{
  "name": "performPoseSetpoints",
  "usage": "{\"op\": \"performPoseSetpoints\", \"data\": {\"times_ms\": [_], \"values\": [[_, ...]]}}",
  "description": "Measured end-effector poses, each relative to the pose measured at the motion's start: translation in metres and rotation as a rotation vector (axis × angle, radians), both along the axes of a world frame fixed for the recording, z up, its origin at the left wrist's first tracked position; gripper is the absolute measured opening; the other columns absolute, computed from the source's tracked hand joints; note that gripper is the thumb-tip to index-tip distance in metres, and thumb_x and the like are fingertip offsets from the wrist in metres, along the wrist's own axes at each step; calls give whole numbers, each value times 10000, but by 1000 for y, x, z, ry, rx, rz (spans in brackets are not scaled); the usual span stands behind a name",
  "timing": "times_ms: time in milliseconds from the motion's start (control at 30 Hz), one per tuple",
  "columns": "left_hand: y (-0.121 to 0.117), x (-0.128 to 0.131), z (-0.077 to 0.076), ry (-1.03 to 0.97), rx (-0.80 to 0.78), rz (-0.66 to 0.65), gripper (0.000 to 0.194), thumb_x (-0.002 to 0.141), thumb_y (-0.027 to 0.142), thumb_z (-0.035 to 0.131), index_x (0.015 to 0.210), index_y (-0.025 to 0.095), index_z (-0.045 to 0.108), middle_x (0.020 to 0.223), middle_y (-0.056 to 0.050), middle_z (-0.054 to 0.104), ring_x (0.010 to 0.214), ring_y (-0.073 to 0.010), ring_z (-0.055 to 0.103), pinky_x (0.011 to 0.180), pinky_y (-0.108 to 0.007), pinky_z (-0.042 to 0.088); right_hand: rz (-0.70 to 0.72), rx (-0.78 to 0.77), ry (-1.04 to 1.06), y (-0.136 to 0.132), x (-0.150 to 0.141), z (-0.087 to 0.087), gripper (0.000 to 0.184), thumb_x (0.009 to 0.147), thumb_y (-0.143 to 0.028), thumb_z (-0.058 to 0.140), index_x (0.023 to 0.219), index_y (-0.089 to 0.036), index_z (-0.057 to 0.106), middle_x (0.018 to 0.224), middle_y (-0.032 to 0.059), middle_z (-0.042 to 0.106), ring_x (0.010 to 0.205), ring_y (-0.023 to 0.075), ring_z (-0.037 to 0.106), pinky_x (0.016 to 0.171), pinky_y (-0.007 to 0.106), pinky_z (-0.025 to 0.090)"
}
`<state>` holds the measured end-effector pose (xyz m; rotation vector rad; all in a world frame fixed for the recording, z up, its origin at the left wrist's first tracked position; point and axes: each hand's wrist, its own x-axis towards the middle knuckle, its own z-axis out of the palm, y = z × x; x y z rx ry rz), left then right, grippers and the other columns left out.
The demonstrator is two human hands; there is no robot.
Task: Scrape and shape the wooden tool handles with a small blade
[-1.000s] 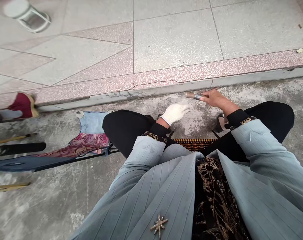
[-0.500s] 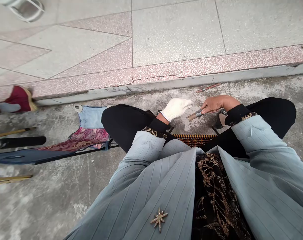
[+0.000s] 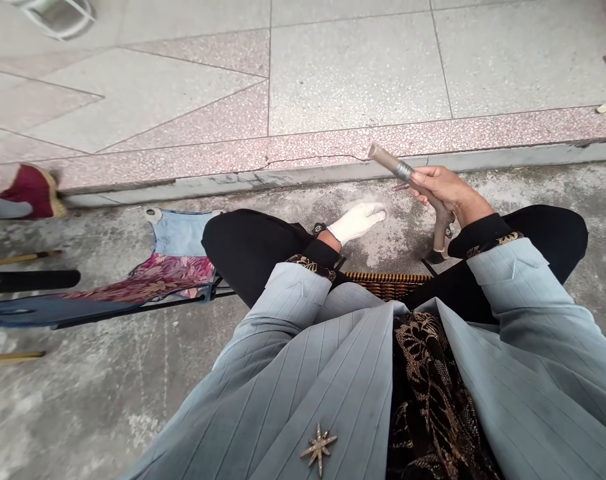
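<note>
My right hand (image 3: 440, 188), bare, is closed around a brown bent stick (image 3: 385, 159) with a band of silver wire (image 3: 404, 171) wound about it. The stick's blunt end points up and left over the kerb, while its other part bends down below my palm. To the left, my left hand (image 3: 359, 223) wears a white knitted glove. Its fingers stretch out to the right with the thumb slightly apart, and I see nothing in them. A gap separates it from the stick.
A woven seat (image 3: 387, 287) shows between my black-trousered knees. On the left stands a folding chair with blue and floral fabric (image 3: 170, 273). Another person's red shoe (image 3: 35, 192) is beside the kerb (image 3: 223, 181). Part of a white object (image 3: 65, 19) appears at the upper left.
My right hand has raised the stick and swung its wire-bound end up, away from the glove. My gloved left hand has shifted slightly down, with its fingers more stretched out.
</note>
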<state>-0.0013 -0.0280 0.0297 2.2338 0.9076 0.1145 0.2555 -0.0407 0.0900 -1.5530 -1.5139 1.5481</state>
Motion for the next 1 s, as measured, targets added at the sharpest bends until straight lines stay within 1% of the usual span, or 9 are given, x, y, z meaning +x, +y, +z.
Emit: {"op": "performPoseSetpoints", "data": {"times_ms": [67, 167, 367, 500, 633, 700, 800, 900, 1000], "values": [[1, 0, 2, 15, 0, -37, 366, 1065, 329, 394, 990, 152, 706, 966, -61, 743, 871, -164, 660, 842, -273, 503, -101, 4, -114, 3, -2, -6, 687, 1026, -607, 483, 1526, -142, 556, 947, 119, 697, 659, 182, 554, 618, 335, 477], [1, -1, 4, 150, 84, -71, 340, 1067, 335, 419, 1067, 182, 722, 993, -55, 760, 910, -183, 680, 829, -279, 483, -57, 1, -437, 9, -3, -11, 632, 1035, -577, 492, 1515, -179, 598, 1052, 150, 728, 778, 234, 623, 682, 369, 515], [-4, -1, 5, 355, 339, -95, 364, 1080, 392, 435, 1203, 239, 741, 1050, -84, 785, 948, -235, 719, 751, -305, 457, 445, -28, -998, 10, -9, -13, 373, 984, -442, 630, 1127, -152, 816, 1032, 186, 751, 878, 293, 655, 742, 397, 489], [-4, -2, 7, 313, 373, -134, 347, 1076, 364, 449, 1200, 245, 750, 1047, -83, 786, 953, -241, 718, 755, -316, 456, 716, -264, -812, 4, -13, -19, 326, 942, -442, 700, 1080, -177, 828, 814, 105, 714, 670, 199, 586, 649, 349, 429], [-1, -2, 6, 225, 263, -83, 323, 1066, 329, 470, 1160, 216, 757, 1092, -79, 781, 976, -234, 709, 811, -322, 483, 839, -449, -297, 0, -11, -17, 609, 842, -581, 774, 1285, -163, 775, 636, -2, 612, 565, 128, 481, 597, 298, 387], [0, -2, 5, 162, 145, -38, 305, 1052, 294, 485, 1175, 204, 749, 1097, -68, 781, 949, -212, 705, 822, -313, 498, 791, -365, -104, -1, -7, -10, 727, 800, -652, 779, 1345, -173, 744, 649, -19, 607, 571, 116, 476, 595, 282, 382], [2, -3, 5, 86, 41, 39, 335, 1055, 270, 456, 1234, 166, 719, 1096, -71, 782, 916, -186, 699, 820, -293, 514, 470, -143, 21, 0, 0, 2, 815, 792, -711, 761, 1410, -184, 695, 701, -18, 605, 579, 111, 458, 600, 284, 389], [5, -5, 8, 76, 51, 90, 354, 1071, 303, 426, 1182, 152, 727, 1139, -81, 778, 971, -193, 705, 849, -278, 514, 96, -15, 40, 0, 3, 2, 850, 840, -790, 665, 1452, -201, 648, 747, 12, 607, 614, 138, 481, 607, 302, 410], [6, -5, 9, 158, 117, 37, 339, 1072, 322, 442, 1159, 179, 737, 1196, -76, 768, 1037, -206, 707, 895, -278, 501, -74, -6, -33, 1, -2, -6, 784, 914, -785, 570, 1442, -211, 643, 783, 49, 627, 650, 177, 524, 611, 324, 429]]}}
